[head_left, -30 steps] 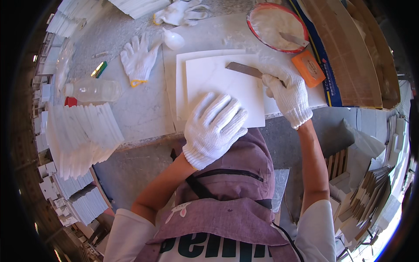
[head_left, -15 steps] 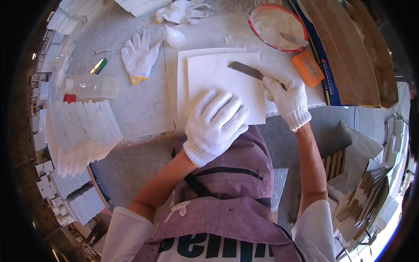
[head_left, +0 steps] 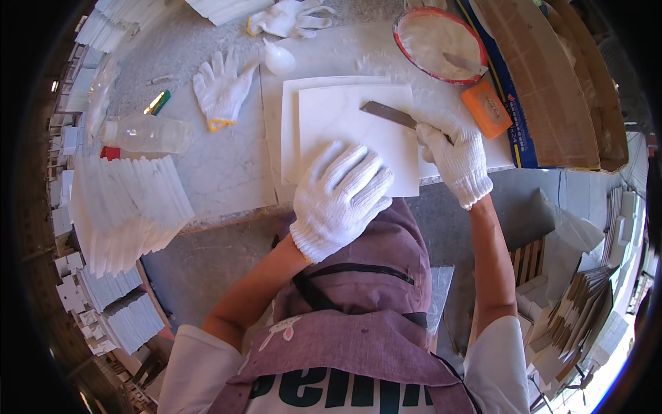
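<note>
My left hand [head_left: 343,196], in a white knit glove, lies with its fingers stretched out over the near edge of a square white tile [head_left: 345,116]. That tile rests askew on a second white tile [head_left: 290,131], whose left and far edges show. My right hand [head_left: 458,157], gloved the same way, is closed round a flat grey metal scraper [head_left: 388,114]. The blade points left and slightly away, over the top tile's far right part; I cannot tell whether it touches the surface. The grip end is hidden in the glove.
A red-rimmed bowl of pale powder or paste [head_left: 402,53] stands far right, beside an orange block [head_left: 485,109] and a cardboard box [head_left: 545,83]. Leftward lie a spare glove [head_left: 223,88], a clear bottle [head_left: 148,134], a white squeeze bulb [head_left: 279,60] and stacked white tiles [head_left: 131,210].
Hardly anything differs. The whole view has shifted by a few pixels; both hands, the scraper and the tiles keep their places relative to one another.
</note>
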The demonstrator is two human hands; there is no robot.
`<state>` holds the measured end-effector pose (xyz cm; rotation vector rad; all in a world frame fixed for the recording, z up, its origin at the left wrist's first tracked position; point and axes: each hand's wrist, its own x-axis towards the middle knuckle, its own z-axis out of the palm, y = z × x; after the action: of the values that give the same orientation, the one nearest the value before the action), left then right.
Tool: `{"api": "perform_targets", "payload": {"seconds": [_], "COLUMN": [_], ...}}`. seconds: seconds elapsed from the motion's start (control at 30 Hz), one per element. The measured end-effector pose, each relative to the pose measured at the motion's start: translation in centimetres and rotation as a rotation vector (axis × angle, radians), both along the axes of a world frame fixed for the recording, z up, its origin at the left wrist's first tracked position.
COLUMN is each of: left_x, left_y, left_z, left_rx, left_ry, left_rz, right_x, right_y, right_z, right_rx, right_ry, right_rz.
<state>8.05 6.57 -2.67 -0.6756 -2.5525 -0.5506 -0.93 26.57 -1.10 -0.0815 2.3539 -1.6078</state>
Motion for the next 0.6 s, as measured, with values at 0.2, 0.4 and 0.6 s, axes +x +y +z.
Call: {"api": "perform_targets", "payload": {"seconds": [0.2,0.4,0.6], "left_x": [0.2,0.0,0.1], "left_y": [0.1,0.1,0.0], "left_z": [-0.2,0.2,0.0], "left_rx": [0.019,0.038,0.014], "left_ry": [0.012,-0.009,-0.006], "left_rz": [0.008,0.000,0.020], "right_x": [1.5,3.0,1.2], "right_y": [-0.3,0.0,0.8], "right_z": [-0.2,-0.7,-0.8], "right_rx": [-0.051,-0.071,-0.013], "right_ry": [-0.010,0.022,-0.059], "right_rz": [-0.048,-0.029,0.004]}}
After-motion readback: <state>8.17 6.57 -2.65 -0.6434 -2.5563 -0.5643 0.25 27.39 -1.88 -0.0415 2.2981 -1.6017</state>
